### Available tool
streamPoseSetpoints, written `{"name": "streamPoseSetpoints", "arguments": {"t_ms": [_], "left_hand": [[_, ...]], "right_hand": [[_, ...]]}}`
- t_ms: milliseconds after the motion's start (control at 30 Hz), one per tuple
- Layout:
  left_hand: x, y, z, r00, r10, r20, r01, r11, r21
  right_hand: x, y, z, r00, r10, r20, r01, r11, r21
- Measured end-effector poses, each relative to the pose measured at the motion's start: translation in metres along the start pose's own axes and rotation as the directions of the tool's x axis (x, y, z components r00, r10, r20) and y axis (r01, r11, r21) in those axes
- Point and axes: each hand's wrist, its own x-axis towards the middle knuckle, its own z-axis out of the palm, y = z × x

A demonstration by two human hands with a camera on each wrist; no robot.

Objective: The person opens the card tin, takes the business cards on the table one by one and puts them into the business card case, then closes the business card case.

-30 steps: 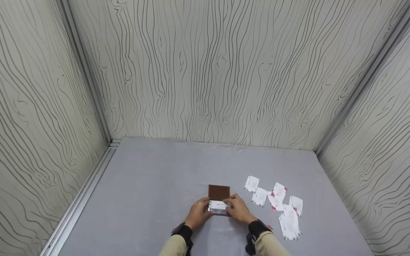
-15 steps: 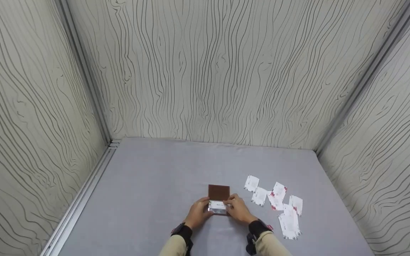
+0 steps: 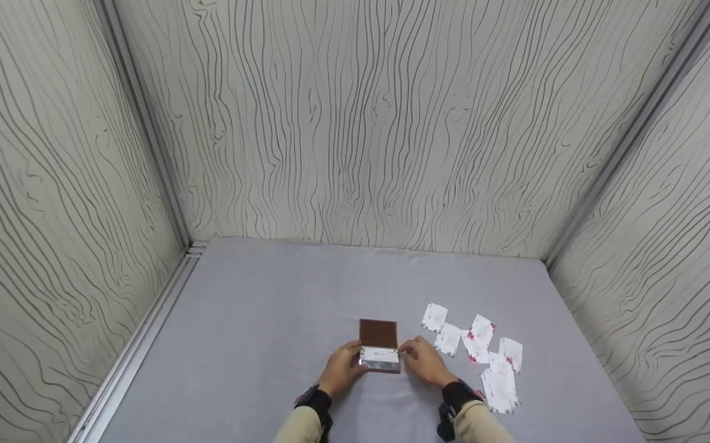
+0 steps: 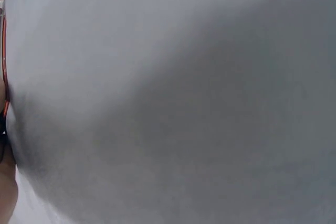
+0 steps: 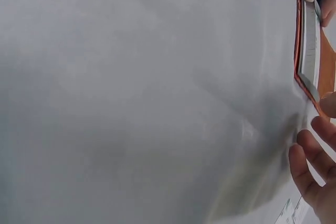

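A brown card case point(image 3: 378, 333) lies unfolded, its brown flap away from me and its silver metal half nearer. White printed cards point(image 3: 379, 355) sit in the metal half. My left hand point(image 3: 341, 370) grips the case by its left side, thumb at the near corner. At the right side of the case is my right hand point(image 3: 427, 364), a fingertip right at the edge. Its other fingers point(image 5: 314, 153) are loosely bent and spread beside the case corner in the right wrist view. Only a sliver of the case and left hand shows in the left wrist view.
Several loose white cards lie to the right, among them a top one point(image 3: 434, 317), one with red flowers point(image 3: 483, 330) and an overlapping group point(image 3: 500, 387). Grey cloth point(image 3: 256, 320) covers the table. Patterned panels point(image 3: 355, 123) enclose its back and sides.
My right hand has drawn off the cards in the case and shifted right, past the case's right edge. My left hand keeps its grip on the left side.
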Motion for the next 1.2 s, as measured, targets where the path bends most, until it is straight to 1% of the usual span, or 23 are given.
{"name": "streamPoseSetpoints", "arguments": {"t_ms": [233, 433, 533, 600, 667, 733, 767, 800, 900, 1000, 1200], "left_hand": [[0.000, 0.002, -0.002, 0.999, 0.038, -0.013, -0.038, 0.999, 0.005], [-0.001, 0.002, -0.003, 0.999, 0.039, -0.003, -0.039, 0.999, -0.008], [-0.003, 0.002, -0.004, 0.997, 0.073, -0.019, -0.073, 0.997, -0.009], [-0.003, 0.002, -0.004, 0.992, 0.119, -0.042, -0.119, 0.993, 0.016], [-0.003, 0.002, -0.004, 0.989, 0.135, -0.054, -0.135, 0.991, 0.012], [-0.003, 0.002, -0.004, 0.992, 0.115, -0.044, -0.115, 0.993, 0.003], [-0.002, 0.002, -0.004, 0.995, 0.098, -0.036, -0.098, 0.995, 0.003], [-0.002, 0.003, -0.004, 0.998, 0.068, -0.020, -0.068, 0.998, -0.013], [-0.001, 0.002, -0.003, 1.000, 0.022, 0.006, -0.022, 1.000, 0.003], [0.001, 0.001, -0.002, 1.000, 0.022, 0.010, -0.022, 0.999, 0.023], [0.001, 0.001, -0.001, 1.000, 0.027, 0.005, -0.027, 0.999, 0.023]], "right_hand": [[-0.010, 0.010, -0.015, 1.000, 0.007, 0.021, -0.006, 1.000, -0.007], [-0.019, 0.021, -0.028, 0.999, -0.006, 0.035, 0.007, 1.000, -0.028], [-0.024, 0.027, -0.035, 0.999, -0.003, 0.041, 0.005, 0.999, -0.041], [-0.028, 0.030, -0.041, 0.999, 0.009, 0.049, -0.007, 0.999, -0.044], [-0.031, 0.033, -0.046, 0.998, 0.024, 0.053, -0.021, 0.999, -0.045], [-0.035, 0.036, -0.051, 0.998, 0.034, 0.059, -0.031, 0.999, -0.044], [-0.037, 0.038, -0.053, 0.997, 0.036, 0.061, -0.034, 0.998, -0.045], [-0.038, 0.039, -0.055, 0.997, 0.037, 0.062, -0.034, 0.998, -0.046], [-0.043, 0.044, -0.061, 0.996, 0.047, 0.072, -0.044, 0.998, -0.043], [-0.047, 0.049, -0.065, 0.994, 0.059, 0.087, -0.056, 0.998, -0.038], [-0.053, 0.060, -0.074, 0.993, 0.066, 0.101, -0.063, 0.998, -0.029]]}}
